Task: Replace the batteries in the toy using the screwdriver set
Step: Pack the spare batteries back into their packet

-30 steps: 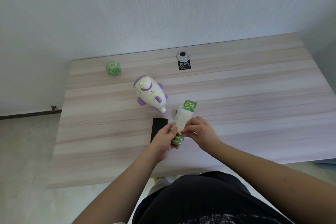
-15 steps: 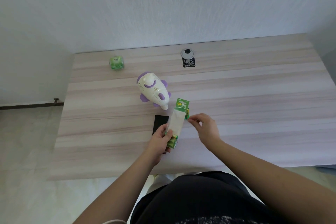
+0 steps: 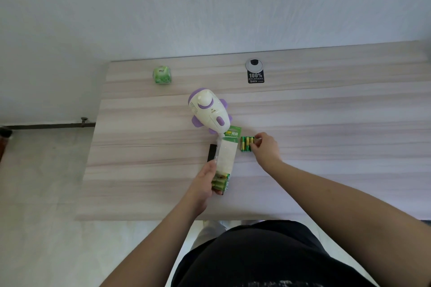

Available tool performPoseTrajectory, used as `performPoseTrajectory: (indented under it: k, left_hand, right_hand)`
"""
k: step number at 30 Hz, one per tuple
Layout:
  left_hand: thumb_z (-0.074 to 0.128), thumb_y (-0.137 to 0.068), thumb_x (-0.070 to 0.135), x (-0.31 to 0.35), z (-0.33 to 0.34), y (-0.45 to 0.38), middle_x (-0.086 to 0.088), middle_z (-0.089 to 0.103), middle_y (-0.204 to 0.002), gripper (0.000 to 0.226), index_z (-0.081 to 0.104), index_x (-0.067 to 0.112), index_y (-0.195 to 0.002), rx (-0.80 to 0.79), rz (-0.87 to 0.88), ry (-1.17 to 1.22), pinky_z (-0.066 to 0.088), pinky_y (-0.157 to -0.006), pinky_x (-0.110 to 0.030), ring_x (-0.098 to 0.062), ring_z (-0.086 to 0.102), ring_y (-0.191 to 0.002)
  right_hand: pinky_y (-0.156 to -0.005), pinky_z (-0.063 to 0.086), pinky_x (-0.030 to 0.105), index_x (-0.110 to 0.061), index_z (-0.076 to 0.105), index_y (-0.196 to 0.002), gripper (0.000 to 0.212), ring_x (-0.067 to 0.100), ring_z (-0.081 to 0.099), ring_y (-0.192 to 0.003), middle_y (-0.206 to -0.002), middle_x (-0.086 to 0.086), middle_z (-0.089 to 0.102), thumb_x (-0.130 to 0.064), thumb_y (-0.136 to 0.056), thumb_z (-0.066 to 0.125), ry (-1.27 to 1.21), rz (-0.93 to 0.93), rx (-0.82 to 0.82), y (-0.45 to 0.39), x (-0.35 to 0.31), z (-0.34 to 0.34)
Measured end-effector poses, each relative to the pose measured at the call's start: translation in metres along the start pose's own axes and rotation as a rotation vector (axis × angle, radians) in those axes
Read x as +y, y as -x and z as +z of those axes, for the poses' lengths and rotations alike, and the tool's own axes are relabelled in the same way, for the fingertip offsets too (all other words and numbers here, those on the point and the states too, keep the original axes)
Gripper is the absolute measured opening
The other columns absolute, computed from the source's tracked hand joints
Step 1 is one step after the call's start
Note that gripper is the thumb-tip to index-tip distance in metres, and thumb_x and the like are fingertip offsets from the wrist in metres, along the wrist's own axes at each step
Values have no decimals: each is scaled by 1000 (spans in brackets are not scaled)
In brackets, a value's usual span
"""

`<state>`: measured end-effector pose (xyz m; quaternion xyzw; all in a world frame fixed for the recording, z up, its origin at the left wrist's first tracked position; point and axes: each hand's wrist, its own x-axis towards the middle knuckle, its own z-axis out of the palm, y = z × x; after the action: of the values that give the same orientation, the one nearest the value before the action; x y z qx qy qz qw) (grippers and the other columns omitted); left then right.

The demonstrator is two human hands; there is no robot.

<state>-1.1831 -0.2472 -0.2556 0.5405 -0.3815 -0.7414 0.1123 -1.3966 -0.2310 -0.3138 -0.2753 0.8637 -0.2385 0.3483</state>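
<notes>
A white and purple rocket-shaped toy (image 3: 209,112) lies on the wooden table (image 3: 326,112). My left hand (image 3: 204,182) grips the lower end of a green battery pack (image 3: 227,158), which still holds several batteries. To the pack's right, three green and gold batteries (image 3: 246,144) lie side by side on the table. My right hand (image 3: 264,149) pinches the rightmost one with curled fingers. A black flat case (image 3: 211,152) lies partly hidden under the pack and my left hand.
A green cube-shaped packet (image 3: 161,74) sits at the far left of the table. A round grey cable port with a black sticker (image 3: 255,70) is at the back edge. The floor lies beyond the table's left edge.
My right hand drew away from the pack and moved right and forward, setting batteries down beside it. My left hand kept hold of the pack.
</notes>
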Motion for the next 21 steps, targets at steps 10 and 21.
performPoseTrajectory:
  k: [10,21]
  left_hand:
    - [34,-104,37,4,1,-3,-8,61,-98,33,55,25,-126,-93,-59,57,43,-67,-34,-19,54,-76]
    - [41,-104,28,13,12,-11,-13,65,-119,30,51,18,-130,-169,-107,-7,57,-74,-39,-29,67,-99]
  right_hand:
    - [-89,46,38,-15,53,-121,32,27,48,-107,-117,7,52,-18,-88,56,351,-12,50,20,19,-9]
    - [-66,48,16,-29,60,-112,19,10,63,-86,-96,-9,66,-30,-93,61,-281,-103,-33,97,6,-40]
